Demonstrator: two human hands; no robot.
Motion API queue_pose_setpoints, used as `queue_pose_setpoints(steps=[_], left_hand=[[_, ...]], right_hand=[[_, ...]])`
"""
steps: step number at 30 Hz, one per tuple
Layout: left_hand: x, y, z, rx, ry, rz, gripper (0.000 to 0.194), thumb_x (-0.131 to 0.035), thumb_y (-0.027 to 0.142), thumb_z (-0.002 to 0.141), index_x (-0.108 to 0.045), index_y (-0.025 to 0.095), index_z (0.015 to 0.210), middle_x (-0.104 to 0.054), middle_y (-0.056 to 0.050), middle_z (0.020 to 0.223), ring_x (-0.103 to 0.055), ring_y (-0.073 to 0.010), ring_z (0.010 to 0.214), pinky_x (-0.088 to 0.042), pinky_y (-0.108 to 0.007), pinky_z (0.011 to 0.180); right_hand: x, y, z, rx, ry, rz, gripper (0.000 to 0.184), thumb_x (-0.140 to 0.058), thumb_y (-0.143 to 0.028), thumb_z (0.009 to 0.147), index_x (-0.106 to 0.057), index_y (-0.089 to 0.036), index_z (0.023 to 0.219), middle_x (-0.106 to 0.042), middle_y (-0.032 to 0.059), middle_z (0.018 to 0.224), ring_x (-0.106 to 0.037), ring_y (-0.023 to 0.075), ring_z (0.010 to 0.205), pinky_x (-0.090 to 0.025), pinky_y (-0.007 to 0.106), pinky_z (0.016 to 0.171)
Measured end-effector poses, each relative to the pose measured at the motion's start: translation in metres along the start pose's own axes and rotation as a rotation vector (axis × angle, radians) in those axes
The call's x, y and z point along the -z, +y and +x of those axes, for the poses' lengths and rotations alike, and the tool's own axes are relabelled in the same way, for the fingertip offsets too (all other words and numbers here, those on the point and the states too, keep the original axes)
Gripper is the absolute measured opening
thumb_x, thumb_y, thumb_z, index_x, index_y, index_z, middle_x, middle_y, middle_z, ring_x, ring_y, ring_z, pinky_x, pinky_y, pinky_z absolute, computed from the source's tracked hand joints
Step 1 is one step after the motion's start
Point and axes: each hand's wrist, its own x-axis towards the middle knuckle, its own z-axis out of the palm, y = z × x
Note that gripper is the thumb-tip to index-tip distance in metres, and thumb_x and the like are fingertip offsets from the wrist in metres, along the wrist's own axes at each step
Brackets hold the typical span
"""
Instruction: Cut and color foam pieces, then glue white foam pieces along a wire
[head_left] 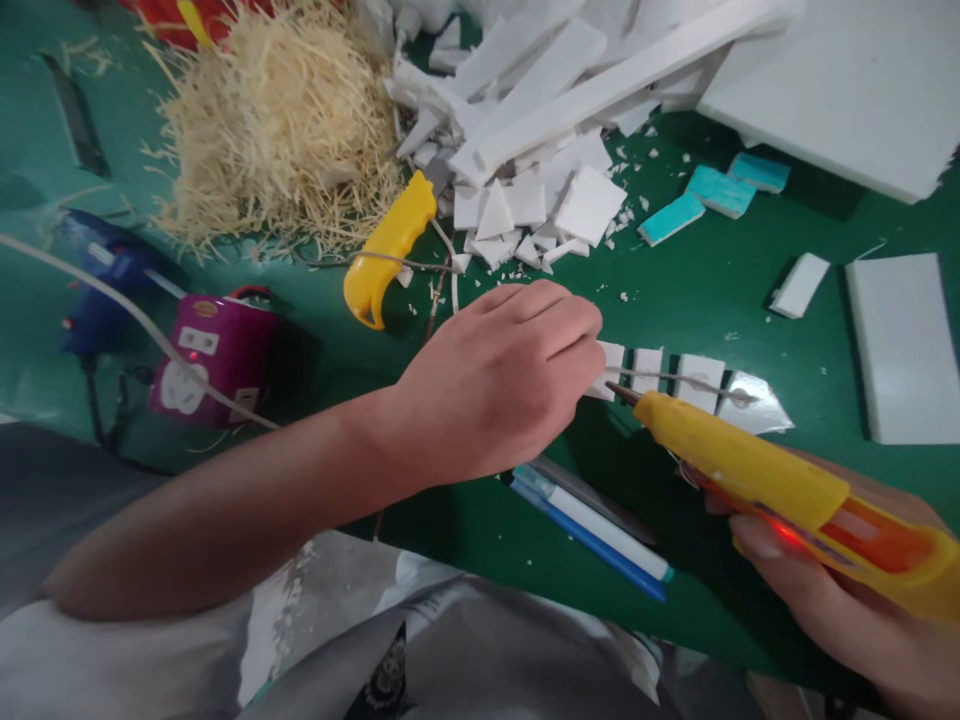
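Note:
My right hand (840, 590) is wrapped round a yellow and orange hot glue gun (750, 460) with a small red light glowing on it. Its dark metal nozzle points left, close to the fingers of my left hand (510, 380). Those fingers are pinched together over the left end of a row of white foam pieces (646, 370). A thin grey cord (686, 380) runs from under the fingertips along the row to a shiny pointed piece (754, 403) at the right end. My own hand hides where the fingertips meet the cord.
White foam scraps (525, 200) and wood shavings (285, 120) are heaped at the back. A yellow handle (390, 250), purple power socket box (214, 350) and blue glue gun (112, 270) lie left. Pens (600, 530) lie in front; a white foam block (904, 345) lies right.

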Motion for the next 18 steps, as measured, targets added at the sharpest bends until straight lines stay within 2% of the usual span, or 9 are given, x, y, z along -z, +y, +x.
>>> queue_pose_setpoints(steps=[6, 14, 18], left_hand=[[0.005, 0.0003, -0.0015, 0.008, 0.023, 0.023, 0.018, -0.054, 0.015, 0.106, -0.07, 0.016, 0.098, -0.08, -0.011, 0.118, -0.076, -0.0244, 0.113, -0.061, -0.038, 0.101], [0.0057, 0.0011, 0.0, -0.033, 0.019, 0.06, 0.027, -0.047, 0.018, 0.11, -0.073, 0.018, 0.101, -0.08, -0.006, 0.101, -0.075, -0.0203, 0.093, -0.062, -0.035, 0.086], [0.0069, 0.0012, -0.001, -0.031, 0.016, 0.08, 0.031, -0.044, 0.018, 0.111, -0.074, 0.019, 0.104, -0.079, -0.004, 0.094, -0.074, -0.0192, 0.089, -0.062, -0.034, 0.084]], right_hand=[[0.001, -0.001, 0.0002, 0.011, 0.015, 0.051, 0.017, -0.056, -0.044, 0.11, -0.052, -0.033, 0.097, -0.067, -0.0067, 0.071, -0.067, 0.0122, 0.053, -0.051, 0.018, 0.048], [0.0017, -0.0018, 0.0017, 0.017, 0.001, 0.033, 0.019, -0.053, -0.047, 0.111, -0.053, -0.033, 0.098, -0.068, -0.0061, 0.071, -0.068, 0.0127, 0.054, -0.052, 0.02, 0.048], [0.0015, -0.005, 0.0052, 0.04, 0.041, 0.025, 0.025, -0.049, -0.05, 0.112, -0.049, -0.033, 0.094, -0.064, -0.0076, 0.065, -0.066, 0.0117, 0.05, -0.049, 0.019, 0.045]])
